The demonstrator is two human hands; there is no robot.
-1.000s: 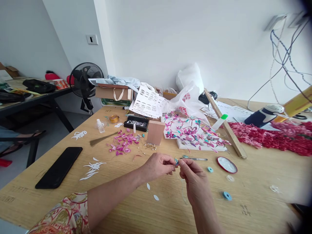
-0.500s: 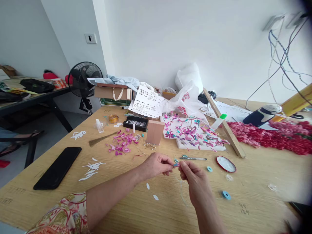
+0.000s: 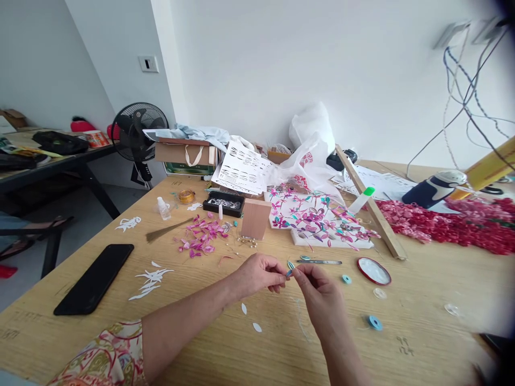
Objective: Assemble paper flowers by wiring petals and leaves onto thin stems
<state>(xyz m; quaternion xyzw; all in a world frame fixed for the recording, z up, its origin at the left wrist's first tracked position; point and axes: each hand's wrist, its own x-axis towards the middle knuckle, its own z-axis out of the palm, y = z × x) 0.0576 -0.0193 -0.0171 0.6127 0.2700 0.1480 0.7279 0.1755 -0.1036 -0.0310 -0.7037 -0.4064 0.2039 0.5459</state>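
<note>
Over the front middle of the table, my left hand (image 3: 262,274) and my right hand (image 3: 322,295) meet, each with its fingertips pinched. Between them is a small blue leaf-shaped piece (image 3: 289,273), mostly covered by the fingers. Just behind the fingertips lies a green-edged leaf (image 3: 291,265), and another leaf (image 3: 305,257) rests near a thin pen (image 3: 319,262). Two white petal cutouts (image 3: 257,327) lie in front of my left hand. A pale loose thread (image 3: 301,319) trails on the wood between my forearms.
Right of my hands are blue spools (image 3: 375,322) and a red-rimmed round dish (image 3: 374,271). Beyond stand a wooden block (image 3: 256,219), pink petals (image 3: 203,234) and foam holding flower sprays (image 3: 333,241). A black phone (image 3: 94,279) lies left; a wooden bar (image 3: 370,206) slants at right.
My fingertips have drawn slightly closer together around the small piece, and less of it shows. My right hand has shifted a little left. Nearby things on the table stay put.
</note>
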